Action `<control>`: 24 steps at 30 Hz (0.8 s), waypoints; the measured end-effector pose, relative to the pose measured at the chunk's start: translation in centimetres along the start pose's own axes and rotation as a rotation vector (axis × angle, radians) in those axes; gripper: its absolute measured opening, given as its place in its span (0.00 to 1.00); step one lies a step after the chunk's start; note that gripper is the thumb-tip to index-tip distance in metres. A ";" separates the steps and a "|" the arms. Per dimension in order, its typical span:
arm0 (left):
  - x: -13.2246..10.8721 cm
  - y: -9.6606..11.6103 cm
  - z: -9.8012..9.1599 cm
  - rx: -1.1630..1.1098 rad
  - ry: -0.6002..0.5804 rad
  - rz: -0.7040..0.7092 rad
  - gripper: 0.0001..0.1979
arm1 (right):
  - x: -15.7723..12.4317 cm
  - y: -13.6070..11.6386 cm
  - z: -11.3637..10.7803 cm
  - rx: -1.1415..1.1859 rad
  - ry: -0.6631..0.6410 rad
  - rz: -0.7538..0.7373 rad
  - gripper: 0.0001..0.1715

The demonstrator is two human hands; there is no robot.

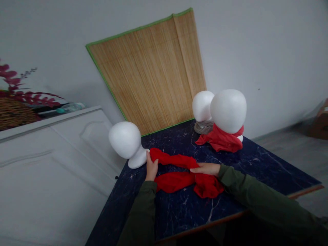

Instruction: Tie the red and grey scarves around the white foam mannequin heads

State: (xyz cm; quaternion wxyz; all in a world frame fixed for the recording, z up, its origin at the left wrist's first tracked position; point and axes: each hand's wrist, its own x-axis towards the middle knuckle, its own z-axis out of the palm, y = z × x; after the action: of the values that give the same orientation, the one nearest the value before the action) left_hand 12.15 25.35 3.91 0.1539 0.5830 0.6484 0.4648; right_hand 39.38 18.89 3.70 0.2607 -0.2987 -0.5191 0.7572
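A red scarf [179, 171] lies bunched and folded on the dark marbled table [269, 164]. My left hand [151, 167] grips its left end, right beside the base of a bare white foam mannequin head [126, 141]. My right hand [206, 168] lies flat on the scarf's middle, fingers stretched out and pointing left. Both arms wear dark green sleeves.
At the back right stand two more foam heads: one [228, 111] wears a red scarf [221, 140], the one behind it [202, 106] wears a grey scarf. A bamboo mat [151, 71] leans against the wall. A white cabinet [51, 164] with a plant basket [15, 109] is on the left.
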 end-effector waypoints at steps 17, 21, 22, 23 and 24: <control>3.1 -1.6 4.0 0.553 -0.388 0.247 0.25 | 1.7 2.1 7.8 -0.163 -0.351 -0.094 0.28; 5.7 -2.7 2.7 0.540 -0.398 0.338 0.20 | 1.1 2.2 8.0 -0.691 -0.098 -0.458 0.39; 6.0 -2.8 2.7 0.538 -0.392 0.362 0.20 | 1.1 2.3 7.7 -0.849 -0.020 -0.548 0.41; 6.3 -3.0 2.7 0.537 -0.384 0.385 0.19 | 1.1 2.4 7.4 -0.989 0.026 -0.615 0.41; 6.6 -3.2 2.8 0.536 -0.371 0.406 0.19 | 1.3 2.6 7.1 -1.107 0.042 -0.648 0.40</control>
State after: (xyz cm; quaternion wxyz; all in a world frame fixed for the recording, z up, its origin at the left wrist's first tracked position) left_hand 10.47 32.79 2.20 0.0154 0.7935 0.5792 0.1862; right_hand 33.14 14.50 3.05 0.2937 -0.2318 -0.8919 0.2540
